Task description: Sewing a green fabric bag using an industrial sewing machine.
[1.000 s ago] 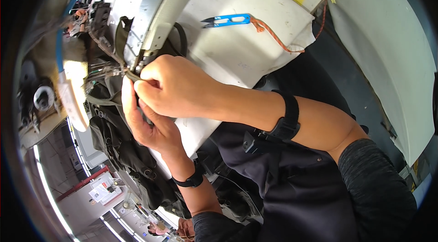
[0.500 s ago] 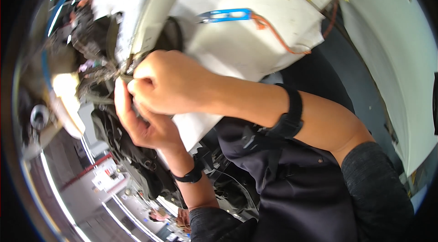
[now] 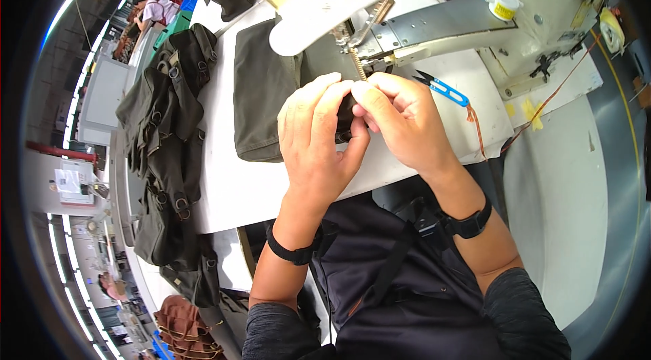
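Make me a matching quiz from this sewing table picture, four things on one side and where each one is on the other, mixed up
Things:
1. small dark piece
2. blue thread snips
3. folded olive fabric
4. pile of strapped olive pieces

Places:
A. flat on the white table, left of the hands
B. along the table's left edge
C. pinched between the left hand and right hand
D. right of the hands, beside the sewing machine

Pairs: 1-C, 2-D, 3-A, 4-B

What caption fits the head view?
Both hands, left hand and right hand, pinch a dark piece beside a sewing machine.
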Motion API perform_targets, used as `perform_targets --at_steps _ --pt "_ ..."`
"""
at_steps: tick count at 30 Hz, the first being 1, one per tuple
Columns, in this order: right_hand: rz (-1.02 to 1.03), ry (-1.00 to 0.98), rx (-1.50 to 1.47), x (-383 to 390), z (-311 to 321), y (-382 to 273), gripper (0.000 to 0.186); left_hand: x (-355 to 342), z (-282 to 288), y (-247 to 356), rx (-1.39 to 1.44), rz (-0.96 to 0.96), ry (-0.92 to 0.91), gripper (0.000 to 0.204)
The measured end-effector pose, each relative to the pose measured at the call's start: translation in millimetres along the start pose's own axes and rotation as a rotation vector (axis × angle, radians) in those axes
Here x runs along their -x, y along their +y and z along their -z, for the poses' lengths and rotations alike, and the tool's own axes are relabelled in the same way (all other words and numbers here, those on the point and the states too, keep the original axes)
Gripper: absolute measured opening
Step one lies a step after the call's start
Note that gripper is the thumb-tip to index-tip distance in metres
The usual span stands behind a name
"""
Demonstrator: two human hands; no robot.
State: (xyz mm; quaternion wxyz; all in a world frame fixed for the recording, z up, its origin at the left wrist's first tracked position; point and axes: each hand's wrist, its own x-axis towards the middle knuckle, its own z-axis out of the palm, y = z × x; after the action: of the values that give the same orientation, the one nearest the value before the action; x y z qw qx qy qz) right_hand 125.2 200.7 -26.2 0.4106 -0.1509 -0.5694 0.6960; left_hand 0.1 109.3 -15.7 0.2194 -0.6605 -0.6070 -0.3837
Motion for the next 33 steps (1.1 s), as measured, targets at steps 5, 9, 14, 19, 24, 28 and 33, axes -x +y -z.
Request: perform_targets --at_steps 5,9,14,19,24,28,33 --pt "-0.051 0.091 -0.189 1 -13 -4 0.027 -8 0 -6 -0.088 -0.039 0.118 0.035" --pt "-0.065 0.119 -0.18 -3 -13 -2 0.029 -12 -4 -16 -0.076 -0.11 0.179 0.025" --pt "-0.047 0.095 -0.079 -10 -9 0 0.025 -12 -6 -23 -0.057 -0.138 0.206 0.025" --pt "-0.027 0.121 -0.038 -19 -11 1 0.027 -15 -9 -31 -0.07 -0.143 0.2 0.027" --pt "0.004 0.195 0.051 -22 -15 -1 0.027 -22 -16 -42 -0.085 -0.129 0.192 0.027" --pt "-0.016 0.18 0.107 -21 -13 -4 0.025 -26 -17 -45 -0.09 -0.126 0.201 0.027" --pt "-0.042 0.172 0.2 -23 -8 -12 0.023 -27 -17 -39 -0.072 -0.091 0.175 0.023"
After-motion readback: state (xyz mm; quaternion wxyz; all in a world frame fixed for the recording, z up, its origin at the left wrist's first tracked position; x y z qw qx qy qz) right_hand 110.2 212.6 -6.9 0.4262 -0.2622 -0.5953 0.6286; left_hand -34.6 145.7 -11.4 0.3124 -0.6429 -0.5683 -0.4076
